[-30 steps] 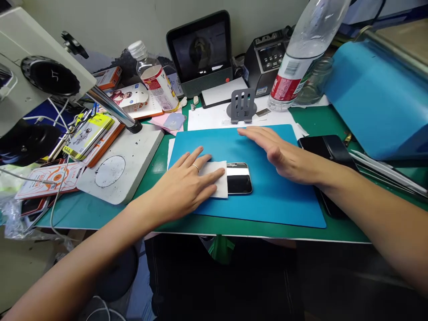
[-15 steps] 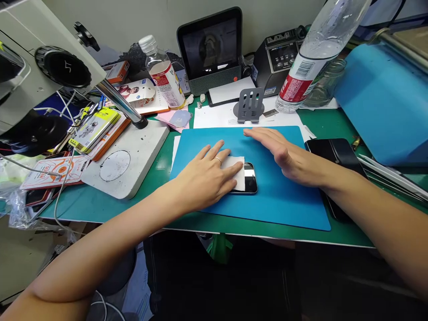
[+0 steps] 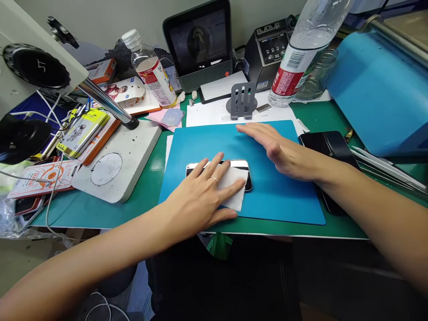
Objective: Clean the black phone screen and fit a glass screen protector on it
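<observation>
A smartphone (image 3: 248, 183) with a dark glossy face lies on the blue mat (image 3: 284, 200), largely covered. Over it is a white wipe (image 3: 238, 196), one corner reaching past the phone's near edge onto the mat. My left hand (image 3: 209, 191), a ring on one finger, rests flat on the wipe and phone with its fingers spread. To the right, my right hand (image 3: 274, 149) is held edge-on at the mat with fingers stretched out and nothing in it.
Behind the mat stand a grey phone stand (image 3: 243, 101), a smart display (image 3: 200, 40) and a large water bottle (image 3: 297, 67). A microscope base (image 3: 133, 156) is at left, beside small boxes (image 3: 83, 129). A black phone-like object (image 3: 324, 142) lies by my right forearm.
My left hand has slid the wipe toward me, across the phone's near edge. More of the phone's far edge shows. My right hand keeps its pose; the view has shifted slightly.
</observation>
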Available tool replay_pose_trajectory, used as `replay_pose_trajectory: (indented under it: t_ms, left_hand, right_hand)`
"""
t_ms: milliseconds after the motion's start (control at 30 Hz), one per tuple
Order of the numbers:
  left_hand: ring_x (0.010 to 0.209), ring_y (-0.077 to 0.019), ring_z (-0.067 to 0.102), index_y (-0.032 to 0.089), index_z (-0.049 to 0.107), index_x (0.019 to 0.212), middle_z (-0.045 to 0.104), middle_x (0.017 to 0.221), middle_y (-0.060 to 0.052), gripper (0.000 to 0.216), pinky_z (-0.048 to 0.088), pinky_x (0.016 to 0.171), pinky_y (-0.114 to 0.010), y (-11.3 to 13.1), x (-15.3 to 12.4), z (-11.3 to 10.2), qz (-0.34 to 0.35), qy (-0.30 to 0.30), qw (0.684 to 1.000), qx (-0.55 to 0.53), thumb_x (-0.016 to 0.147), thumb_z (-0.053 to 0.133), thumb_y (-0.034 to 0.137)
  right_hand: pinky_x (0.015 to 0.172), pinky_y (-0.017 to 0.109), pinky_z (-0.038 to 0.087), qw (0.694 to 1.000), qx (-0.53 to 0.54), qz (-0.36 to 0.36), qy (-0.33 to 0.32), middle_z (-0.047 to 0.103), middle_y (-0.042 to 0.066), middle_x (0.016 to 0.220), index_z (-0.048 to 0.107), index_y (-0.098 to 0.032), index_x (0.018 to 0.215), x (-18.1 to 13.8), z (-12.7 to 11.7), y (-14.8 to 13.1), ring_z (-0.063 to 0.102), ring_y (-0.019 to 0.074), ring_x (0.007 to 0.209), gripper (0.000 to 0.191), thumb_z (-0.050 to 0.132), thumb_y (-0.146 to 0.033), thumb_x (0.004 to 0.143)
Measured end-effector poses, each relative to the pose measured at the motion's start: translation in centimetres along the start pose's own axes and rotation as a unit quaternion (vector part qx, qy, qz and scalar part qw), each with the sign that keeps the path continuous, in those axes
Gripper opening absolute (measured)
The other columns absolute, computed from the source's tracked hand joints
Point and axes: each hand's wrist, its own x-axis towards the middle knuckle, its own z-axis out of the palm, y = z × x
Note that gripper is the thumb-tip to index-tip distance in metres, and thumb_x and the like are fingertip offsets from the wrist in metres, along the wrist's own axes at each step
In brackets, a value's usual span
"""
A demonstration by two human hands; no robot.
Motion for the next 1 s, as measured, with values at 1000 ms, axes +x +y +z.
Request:
replay_pose_trajectory:
  t_ms: [1000]
  left_hand:
    - [0.160, -0.0486, 0.032, 0.018, 0.057, 0.154, 0.042, 0.168, -0.027, 0.067, 0.041, 0.123, -0.067, -1.0, -5.6, 1.2, -0.077, 0.049, 0.993, 0.078, 0.102, 0.060, 0.060]
  right_hand:
    - [0.131, 0.074, 0.012, 1.000, -0.009, 0.022, -0.001, 0.033, 0.000, 0.178, 0.033, -0.044, 0.168, 0.1, -0.1, 0.1, 0.020, 0.0452, 0.165, 0.105, 0.007, -0.095, 0.081]
